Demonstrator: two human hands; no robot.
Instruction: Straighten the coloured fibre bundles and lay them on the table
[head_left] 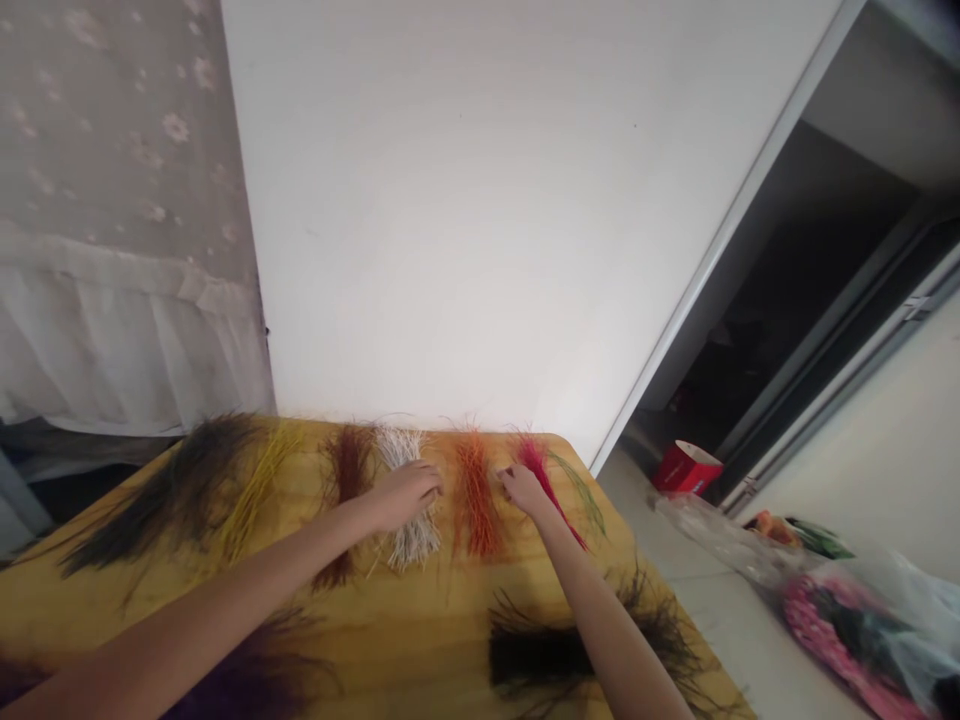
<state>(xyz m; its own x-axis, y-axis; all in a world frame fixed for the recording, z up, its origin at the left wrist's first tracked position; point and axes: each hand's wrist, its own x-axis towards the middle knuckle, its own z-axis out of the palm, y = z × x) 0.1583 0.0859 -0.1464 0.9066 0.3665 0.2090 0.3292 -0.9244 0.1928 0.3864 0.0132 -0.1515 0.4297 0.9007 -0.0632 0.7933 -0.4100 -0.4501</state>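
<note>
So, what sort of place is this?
Probably a room at home used for craft work: a wooden table laid with dyed feathery bundles, a lace curtain beside it, and filled plastic bags on the floor.

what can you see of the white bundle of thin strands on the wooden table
The white bundle of thin strands looks like fine, feather-like fibres, off-white, gathered loosely and fraying at both ends. It lies flat on the yellowish wooden table, running away from the person toward the wall, in a row between a dark red-brown bundle and an orange bundle. The left hand rests across its middle, fingers curled, hiding that part; whether it grips the strands cannot be told.
</note>
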